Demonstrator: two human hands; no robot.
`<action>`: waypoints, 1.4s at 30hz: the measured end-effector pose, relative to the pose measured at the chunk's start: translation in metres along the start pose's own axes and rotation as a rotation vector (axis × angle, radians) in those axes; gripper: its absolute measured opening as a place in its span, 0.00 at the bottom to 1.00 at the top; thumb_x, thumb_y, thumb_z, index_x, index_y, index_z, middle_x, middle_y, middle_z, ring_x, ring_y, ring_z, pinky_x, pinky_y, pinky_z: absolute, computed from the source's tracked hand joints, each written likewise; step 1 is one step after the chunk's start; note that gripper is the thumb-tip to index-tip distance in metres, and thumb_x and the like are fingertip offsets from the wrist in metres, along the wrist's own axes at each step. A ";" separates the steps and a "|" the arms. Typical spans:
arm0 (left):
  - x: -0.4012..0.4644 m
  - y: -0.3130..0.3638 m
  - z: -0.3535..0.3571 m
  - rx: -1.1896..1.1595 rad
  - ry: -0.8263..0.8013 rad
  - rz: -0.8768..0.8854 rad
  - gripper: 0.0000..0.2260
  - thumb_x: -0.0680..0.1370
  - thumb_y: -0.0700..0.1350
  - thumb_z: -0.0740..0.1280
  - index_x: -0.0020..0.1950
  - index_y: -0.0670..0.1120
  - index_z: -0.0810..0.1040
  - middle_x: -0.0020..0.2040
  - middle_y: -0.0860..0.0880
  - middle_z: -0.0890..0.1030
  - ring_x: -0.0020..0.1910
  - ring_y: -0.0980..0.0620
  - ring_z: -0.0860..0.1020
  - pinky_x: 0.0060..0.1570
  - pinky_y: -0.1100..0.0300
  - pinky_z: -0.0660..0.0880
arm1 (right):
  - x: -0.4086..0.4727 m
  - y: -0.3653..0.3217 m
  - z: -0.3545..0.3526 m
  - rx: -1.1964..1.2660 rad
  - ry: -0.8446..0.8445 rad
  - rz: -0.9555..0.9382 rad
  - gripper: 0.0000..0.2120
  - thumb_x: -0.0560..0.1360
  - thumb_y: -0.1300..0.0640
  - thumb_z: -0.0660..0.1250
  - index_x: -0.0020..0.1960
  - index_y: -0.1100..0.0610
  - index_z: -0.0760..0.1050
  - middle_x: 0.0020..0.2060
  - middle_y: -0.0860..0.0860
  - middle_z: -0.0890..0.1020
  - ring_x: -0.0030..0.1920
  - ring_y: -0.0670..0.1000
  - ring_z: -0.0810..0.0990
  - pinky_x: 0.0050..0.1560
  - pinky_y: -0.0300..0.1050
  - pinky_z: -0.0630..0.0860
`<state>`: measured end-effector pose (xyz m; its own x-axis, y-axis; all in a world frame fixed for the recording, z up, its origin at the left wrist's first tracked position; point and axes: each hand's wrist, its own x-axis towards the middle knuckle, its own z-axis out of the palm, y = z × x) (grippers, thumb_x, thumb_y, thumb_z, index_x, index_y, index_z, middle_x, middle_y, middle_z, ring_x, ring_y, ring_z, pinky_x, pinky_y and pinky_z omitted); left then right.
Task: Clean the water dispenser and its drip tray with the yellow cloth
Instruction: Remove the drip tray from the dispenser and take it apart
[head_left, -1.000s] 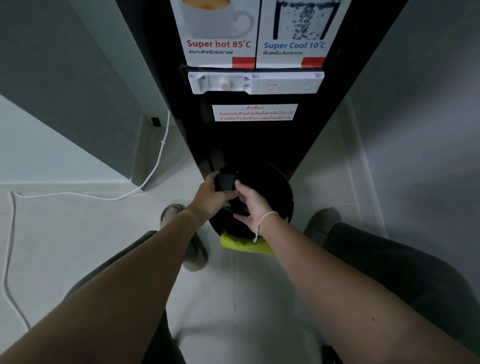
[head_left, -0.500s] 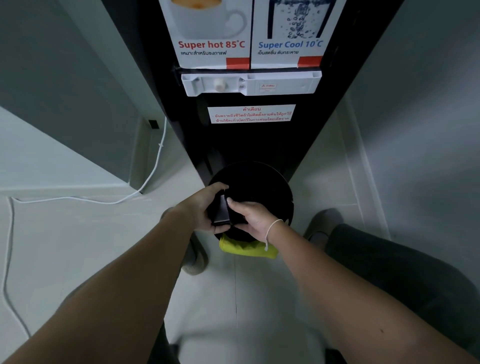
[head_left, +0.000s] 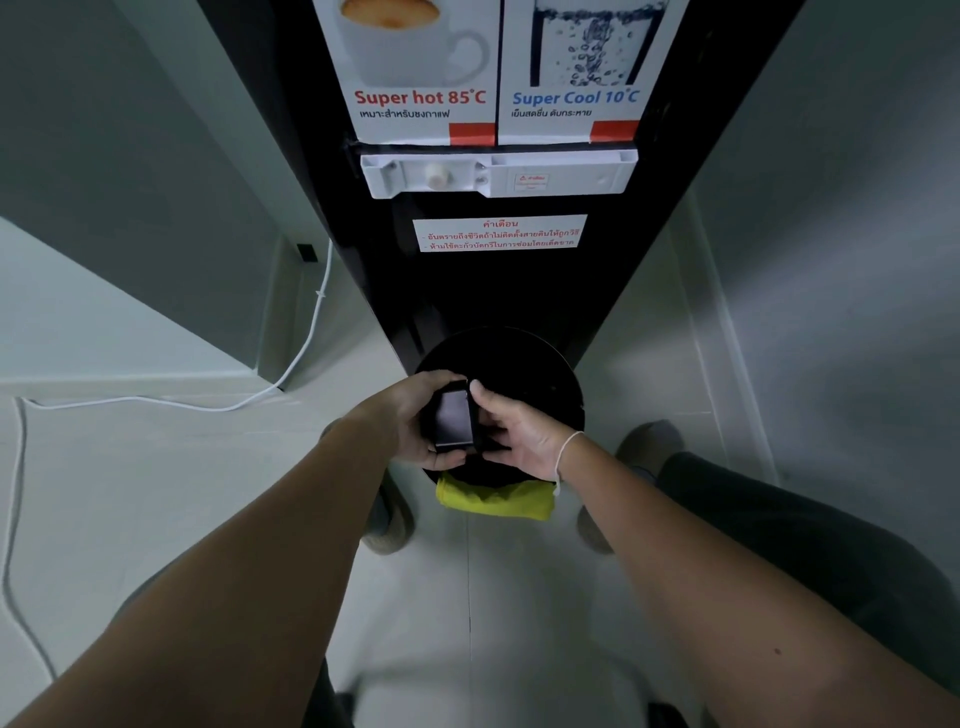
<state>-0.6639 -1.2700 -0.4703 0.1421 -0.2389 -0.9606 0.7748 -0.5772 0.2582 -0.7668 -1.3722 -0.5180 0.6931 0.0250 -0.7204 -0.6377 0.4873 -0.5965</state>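
Both hands meet over a small black rectangular piece (head_left: 453, 420) with a dull grey face. The left hand (head_left: 415, 418) curls its fingers round the piece's left edge, thumb under its lower end. The right hand (head_left: 519, 434) grips the right edge, thumb up at the top corner; a thin white band (head_left: 563, 451) circles that wrist. The piece is held just above the near left part of the round black drip tray (head_left: 540, 374), which juts from the foot of the tall black water dispenser (head_left: 498, 291). The folded yellow cloth (head_left: 493, 500) hangs just below the tray's near rim, under the right wrist. Higher on the dispenser sit a white tap panel (head_left: 498, 174), a white warning label (head_left: 500, 233) in red print, and hot and cold posters (head_left: 493, 98). A white cable (head_left: 311, 322) trails along the pale tiled floor (head_left: 156, 493) to the left.
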 end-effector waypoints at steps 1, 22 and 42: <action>0.001 -0.001 0.001 -0.005 0.001 0.000 0.14 0.74 0.55 0.64 0.50 0.45 0.72 0.46 0.43 0.75 0.43 0.43 0.77 0.40 0.52 0.77 | 0.000 0.000 0.001 -0.018 0.001 0.002 0.30 0.70 0.38 0.66 0.68 0.51 0.69 0.66 0.51 0.75 0.67 0.51 0.70 0.71 0.55 0.65; 0.010 -0.015 -0.053 -0.056 0.067 -0.011 0.21 0.71 0.64 0.63 0.50 0.47 0.72 0.49 0.42 0.78 0.47 0.37 0.79 0.33 0.58 0.74 | -0.049 -0.063 -0.037 -1.149 0.001 -0.158 0.24 0.75 0.36 0.56 0.39 0.58 0.70 0.42 0.47 0.72 0.48 0.49 0.73 0.57 0.46 0.68; 0.022 -0.010 -0.060 0.015 0.020 -0.009 0.24 0.68 0.63 0.68 0.55 0.48 0.72 0.54 0.42 0.77 0.47 0.38 0.79 0.32 0.60 0.75 | 0.008 -0.067 -0.096 -2.136 -0.228 -0.436 0.24 0.70 0.43 0.64 0.62 0.54 0.72 0.77 0.42 0.46 0.77 0.49 0.38 0.74 0.52 0.35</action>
<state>-0.6315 -1.2226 -0.4998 0.1478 -0.2181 -0.9647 0.7668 -0.5908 0.2511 -0.7509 -1.4882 -0.5172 0.7702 0.3637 -0.5239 0.3277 -0.9304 -0.1642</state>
